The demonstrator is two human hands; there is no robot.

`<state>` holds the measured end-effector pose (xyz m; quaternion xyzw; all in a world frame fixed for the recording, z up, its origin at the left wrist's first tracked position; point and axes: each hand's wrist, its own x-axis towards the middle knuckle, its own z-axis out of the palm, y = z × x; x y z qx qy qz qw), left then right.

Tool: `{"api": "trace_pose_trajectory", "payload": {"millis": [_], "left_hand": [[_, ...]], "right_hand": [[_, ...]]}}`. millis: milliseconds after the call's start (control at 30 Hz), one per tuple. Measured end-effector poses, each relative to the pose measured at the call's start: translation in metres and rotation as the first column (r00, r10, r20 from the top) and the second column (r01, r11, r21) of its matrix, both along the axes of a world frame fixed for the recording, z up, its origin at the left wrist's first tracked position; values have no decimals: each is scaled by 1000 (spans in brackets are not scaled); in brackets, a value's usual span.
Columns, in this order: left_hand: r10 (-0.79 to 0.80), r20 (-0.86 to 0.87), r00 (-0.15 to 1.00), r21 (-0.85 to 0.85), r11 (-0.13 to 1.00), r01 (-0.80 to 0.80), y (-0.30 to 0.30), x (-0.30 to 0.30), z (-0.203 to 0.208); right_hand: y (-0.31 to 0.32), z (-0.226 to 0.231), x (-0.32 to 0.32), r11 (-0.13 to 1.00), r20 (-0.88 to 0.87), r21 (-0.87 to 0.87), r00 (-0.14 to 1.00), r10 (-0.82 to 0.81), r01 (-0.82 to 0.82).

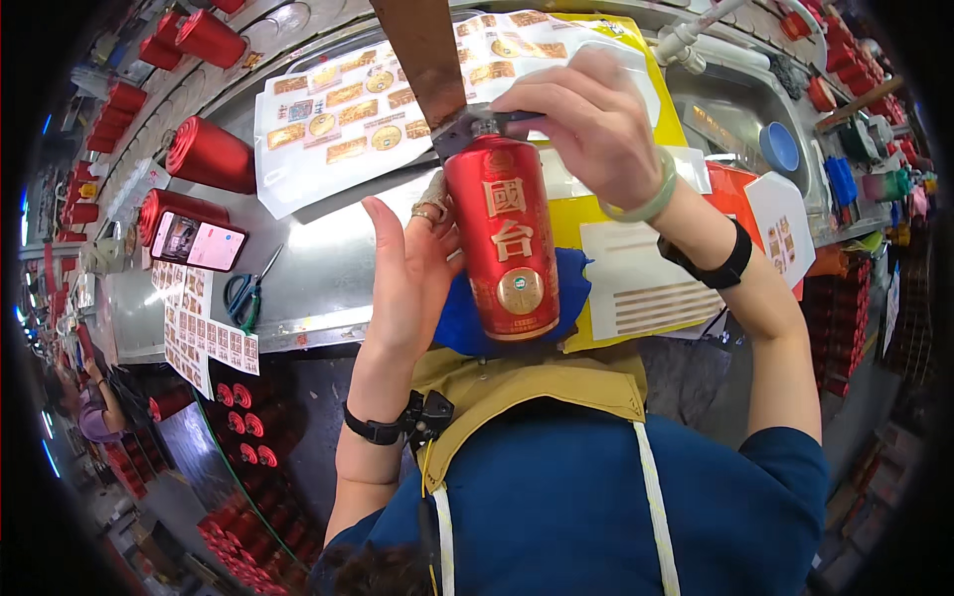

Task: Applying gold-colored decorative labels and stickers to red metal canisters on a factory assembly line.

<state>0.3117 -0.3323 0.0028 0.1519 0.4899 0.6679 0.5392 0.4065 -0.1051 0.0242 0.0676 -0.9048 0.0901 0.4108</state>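
Observation:
A red bottle [503,248] with gold lettering and a round gold emblem stands in front of me, its base by a blue cloth [571,293] at the bench's near edge. My left hand [409,260] is beside the bottle's left side, thumb stretched away and palm showing. Its curled fingers, one with a pale wrapping, touch or nearly touch the bottle. Over the neck, my right hand [586,124] is bent with closed fingers, blurred by motion, at a dark bar [519,116]. A metal bracket [457,131] meets the neck from the left.
Sheets of gold stickers [348,114] cover the back of the bench. At left lie a phone [199,241], scissors [238,298], smaller label sheets [207,333] and red bottles [211,154]. A sink [735,94] with a blue bowl [779,146] is at right. Another person [94,412] is far left.

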Motion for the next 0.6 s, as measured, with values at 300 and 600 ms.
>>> {"api": "trace_pose_trajectory", "payload": {"millis": [300,600], "left_hand": [[-4,17,1000,56,998,3,2,2,-8],[-4,34,999,56,998,2,0,0,-14]], "right_hand": [[-47,-28,29,937,64,-150,943,327,-315],[-53,-49,63,955,28,36,956,294,-295]]}}
